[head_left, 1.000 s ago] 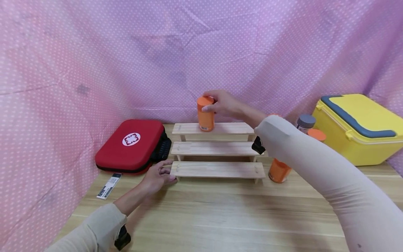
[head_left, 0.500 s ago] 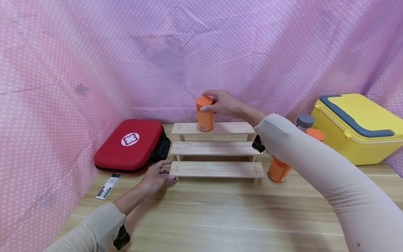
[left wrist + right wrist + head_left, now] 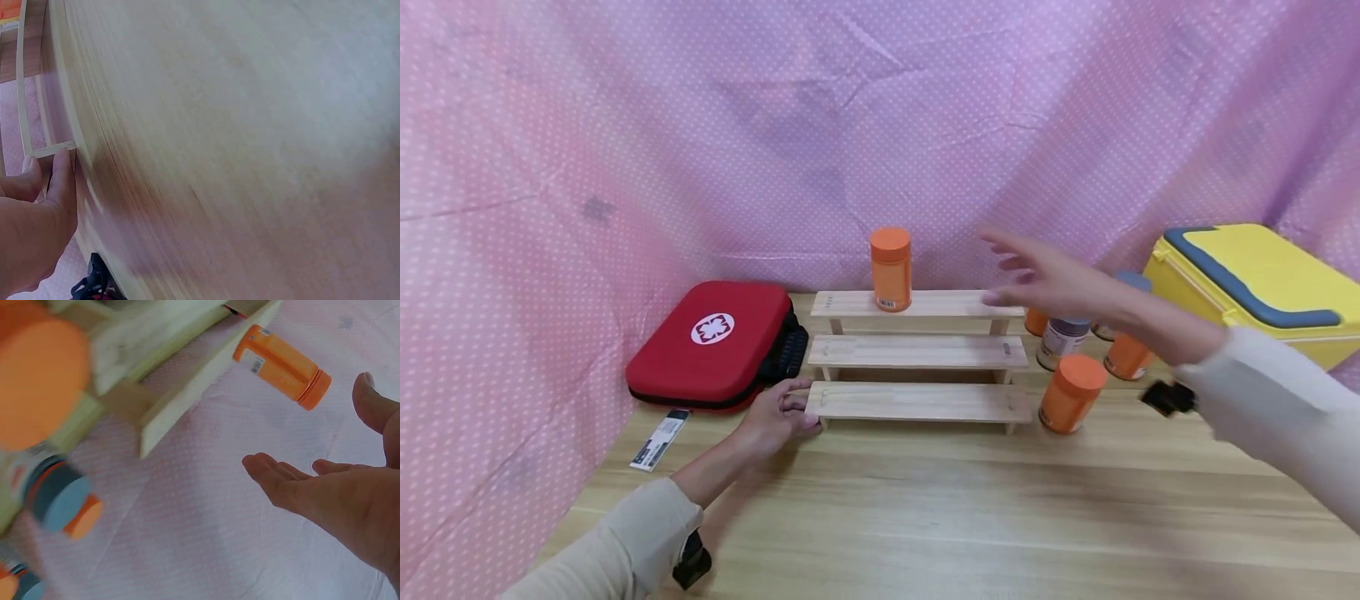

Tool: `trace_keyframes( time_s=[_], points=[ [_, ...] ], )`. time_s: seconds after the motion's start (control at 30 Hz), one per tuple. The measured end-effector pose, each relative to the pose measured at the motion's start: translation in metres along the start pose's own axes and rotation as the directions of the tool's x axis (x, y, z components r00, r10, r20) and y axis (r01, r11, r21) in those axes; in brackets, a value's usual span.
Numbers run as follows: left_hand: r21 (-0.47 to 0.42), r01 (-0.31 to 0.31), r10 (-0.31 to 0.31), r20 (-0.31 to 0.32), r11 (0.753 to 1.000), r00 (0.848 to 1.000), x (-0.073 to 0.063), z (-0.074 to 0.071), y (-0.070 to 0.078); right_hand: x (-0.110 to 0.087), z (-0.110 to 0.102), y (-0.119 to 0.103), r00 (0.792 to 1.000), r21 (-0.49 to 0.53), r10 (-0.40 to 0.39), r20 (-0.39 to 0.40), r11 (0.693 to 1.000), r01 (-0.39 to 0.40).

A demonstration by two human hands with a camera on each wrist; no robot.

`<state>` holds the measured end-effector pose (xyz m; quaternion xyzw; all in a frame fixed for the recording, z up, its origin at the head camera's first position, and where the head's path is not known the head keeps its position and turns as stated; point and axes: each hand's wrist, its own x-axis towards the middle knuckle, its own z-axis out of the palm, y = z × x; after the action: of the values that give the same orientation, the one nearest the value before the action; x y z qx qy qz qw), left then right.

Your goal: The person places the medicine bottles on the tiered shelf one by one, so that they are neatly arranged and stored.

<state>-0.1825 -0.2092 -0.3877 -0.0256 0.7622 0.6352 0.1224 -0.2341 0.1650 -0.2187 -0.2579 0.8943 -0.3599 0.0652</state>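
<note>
One orange bottle [image 3: 891,271] stands near the front edge of the top shelf [image 3: 951,303], liable to topple if the left hand [image 3: 775,421], pinching the wooden rack's [image 3: 917,402] front-left corner, jerks; the right hand [image 3: 1052,275] is empty, fingers extended

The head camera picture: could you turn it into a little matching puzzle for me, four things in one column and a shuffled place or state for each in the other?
Column one:
1. Lone orange jar
2. Red case
3. Left hand
4. Right hand

Column two:
A. Marked with a white emblem
B. In the air, holding nothing
C. Gripping the left end of the lowest shelf
D. Standing upright on the highest shelf

Right pairs: 1-D, 2-A, 3-C, 4-B.
</note>
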Motion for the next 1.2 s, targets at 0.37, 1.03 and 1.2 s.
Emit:
trace_keyframes(
  time_s=[0.37,1.03,1.2],
  points=[
    [0.003,0.011,-0.011,0.003,1.0,1.0,0.001,-0.001,-0.002,-0.094,-0.004,0.073,0.985,-0.142,0.038,-0.167,0.988,-0.062],
    [0.01,-0.012,0.012,0.035,1.0,0.999,0.0,-0.002,-0.001,-0.114,0.035,0.111,0.99,-0.007,0.086,-0.115,0.996,-0.088],
    [0.017,-0.018,0.017,0.04,1.0,0.999,0.0,-0.003,-0.001,-0.114,0.041,0.112,0.991,0.01,0.085,-0.107,0.996,-0.084]
  ],
)
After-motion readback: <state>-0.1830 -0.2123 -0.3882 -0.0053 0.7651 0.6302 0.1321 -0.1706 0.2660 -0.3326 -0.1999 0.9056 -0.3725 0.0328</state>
